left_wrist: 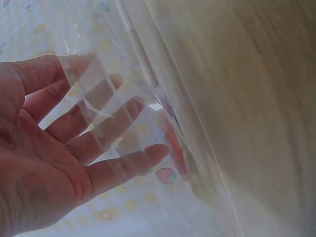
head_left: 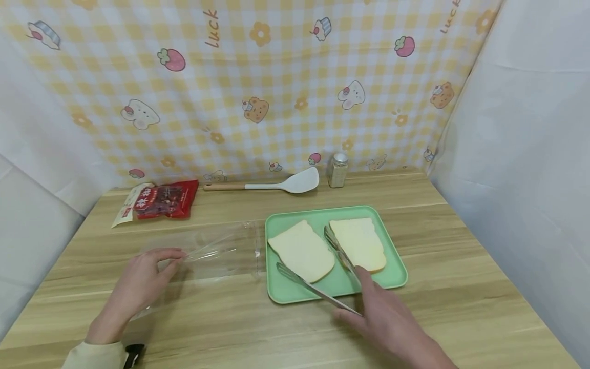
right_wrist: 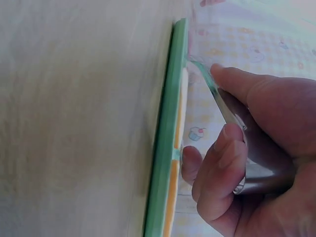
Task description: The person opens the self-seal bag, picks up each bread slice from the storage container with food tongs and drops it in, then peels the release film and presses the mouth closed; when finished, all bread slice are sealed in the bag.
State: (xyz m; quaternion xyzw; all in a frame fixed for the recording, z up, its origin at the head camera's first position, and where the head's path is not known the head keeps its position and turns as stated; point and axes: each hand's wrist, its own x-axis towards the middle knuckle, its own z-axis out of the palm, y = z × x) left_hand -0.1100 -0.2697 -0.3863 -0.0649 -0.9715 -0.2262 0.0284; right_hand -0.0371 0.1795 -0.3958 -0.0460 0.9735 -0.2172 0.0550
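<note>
Between thumb and forefinger my left hand (head_left: 146, 281) pinches a clear plastic bag (head_left: 221, 251) lying left of the tray. The left wrist view shows the other fingers (left_wrist: 106, 133) spread behind the see-through film. My right hand (head_left: 389, 318) grips metal tongs (head_left: 318, 292) whose two arms are spread apart. One tong tip is at the lower left edge of the left bread slice (head_left: 301, 251), the other between it and the right bread slice (head_left: 358, 243). Both slices lie flat on a green tray (head_left: 392, 279). Whether the tips touch the bread I cannot tell.
At the back left lies a red and cream food packet (head_left: 161, 201). A white spatula (head_left: 299, 181) with a wooden handle lies behind the tray, beside a small glass shaker (head_left: 338, 171). Patterned cloth (head_left: 276, 72) hangs along the wooden table's (head_left: 461, 307) back edge.
</note>
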